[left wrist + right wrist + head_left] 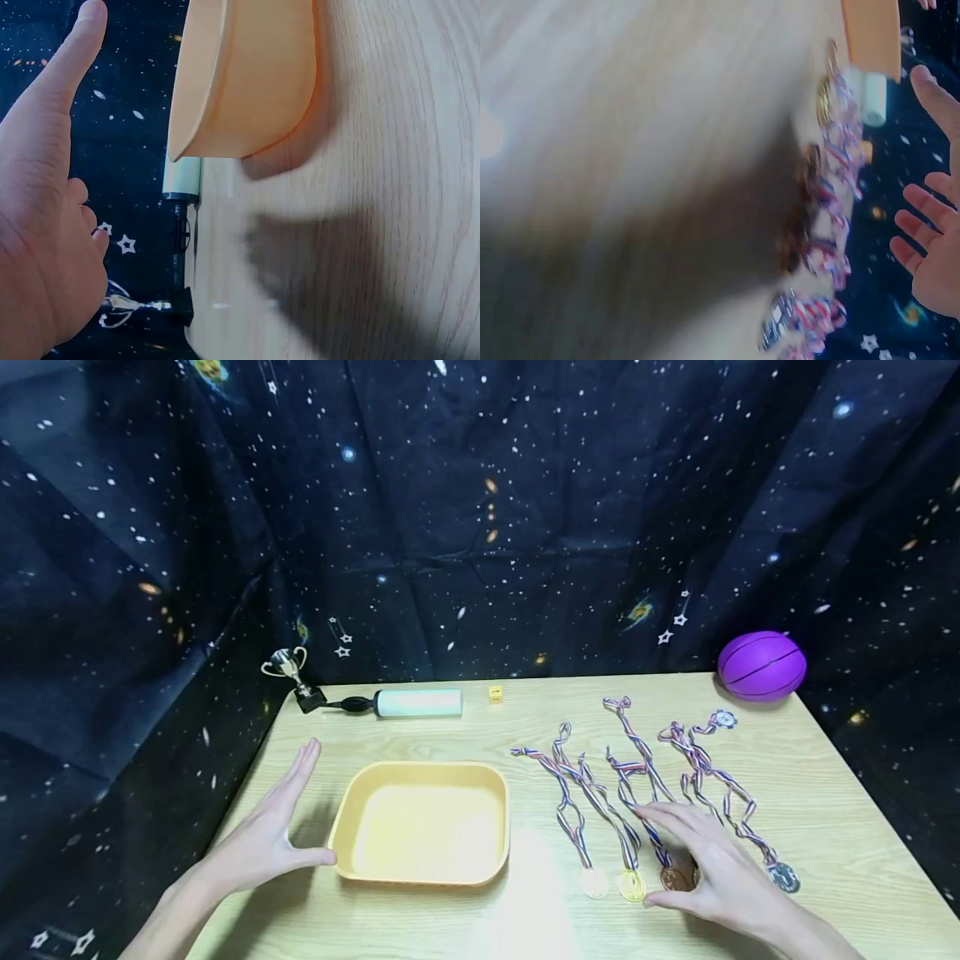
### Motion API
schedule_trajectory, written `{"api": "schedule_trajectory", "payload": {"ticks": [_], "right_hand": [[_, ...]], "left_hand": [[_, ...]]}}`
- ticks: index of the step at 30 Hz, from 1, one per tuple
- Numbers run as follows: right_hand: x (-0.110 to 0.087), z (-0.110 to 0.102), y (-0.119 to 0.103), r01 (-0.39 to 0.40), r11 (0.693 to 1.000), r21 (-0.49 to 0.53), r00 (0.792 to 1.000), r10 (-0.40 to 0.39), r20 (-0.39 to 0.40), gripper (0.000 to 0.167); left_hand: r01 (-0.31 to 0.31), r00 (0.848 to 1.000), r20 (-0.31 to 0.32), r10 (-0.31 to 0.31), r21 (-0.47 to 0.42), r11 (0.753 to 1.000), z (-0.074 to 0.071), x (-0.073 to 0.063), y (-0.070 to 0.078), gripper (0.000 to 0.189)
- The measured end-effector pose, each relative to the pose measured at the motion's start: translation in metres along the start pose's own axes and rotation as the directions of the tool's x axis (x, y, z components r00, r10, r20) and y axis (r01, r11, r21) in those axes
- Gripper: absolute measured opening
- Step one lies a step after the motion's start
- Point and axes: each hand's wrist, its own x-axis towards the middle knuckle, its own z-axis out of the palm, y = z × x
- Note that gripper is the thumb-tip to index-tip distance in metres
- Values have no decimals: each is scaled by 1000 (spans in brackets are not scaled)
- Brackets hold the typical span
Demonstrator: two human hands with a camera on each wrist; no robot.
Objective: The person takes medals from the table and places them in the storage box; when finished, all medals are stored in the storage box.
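Observation:
A yellow-orange plastic basin (pixel 420 877) stands on the table, left of the middle. Beside its left wall is my left hand (pixel 262 843), fingers straight and thumb spread, the thumb tip right at the rim in the head view. My right hand (pixel 708 860) hovers over several medals on striped ribbons, its fingers loosely extended and holding nothing. Near it lie a pale medal (pixel 594 882), a gold medal (pixel 632 885) and a bronze medal (pixel 675 879). To its right is a silver medal (pixel 784 877); the hand hides part of the group.
Along the back edge are a small silver trophy cup (pixel 287 663) on a black base, a pale-green hand pump (pixel 418 702) and a small yellow block (pixel 495 694). A purple ball (pixel 762 666) sits at the back right corner. Dark star-patterned cloth (pixel 450 610) hangs behind the table.

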Motion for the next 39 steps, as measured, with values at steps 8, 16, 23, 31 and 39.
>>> {"api": "schedule_trajectory", "payload": {"ticks": [8, 16, 23, 31, 39], "right_hand": [[3, 28, -12, -45, 966, 254, 999, 40, 26, 86], [5, 49, -18, -69, 927, 369, 998, 60, 36, 69], [5, 56, -25, -82, 958, 275, 997, 75, 34, 60], [3, 65, -27, -78, 978, 196, 997, 72, 38, 56], [1, 72, -26, -63, 986, 154, 998, 63, 5, 48]], "left_hand": [[22, 999, 36, -17, -157, 987, 5, 2, 1, 151], [49, 994, 107, -26, -216, 975, 21, 1, -4, 151], [23, 993, 115, -4, -167, 986, 31, 0, -6, 147], [15, 993, 114, -2, -118, 993, 37, 0, -6, 143], [25, 992, 128, -12, -100, 995, 40, -1, -4, 140]]}}
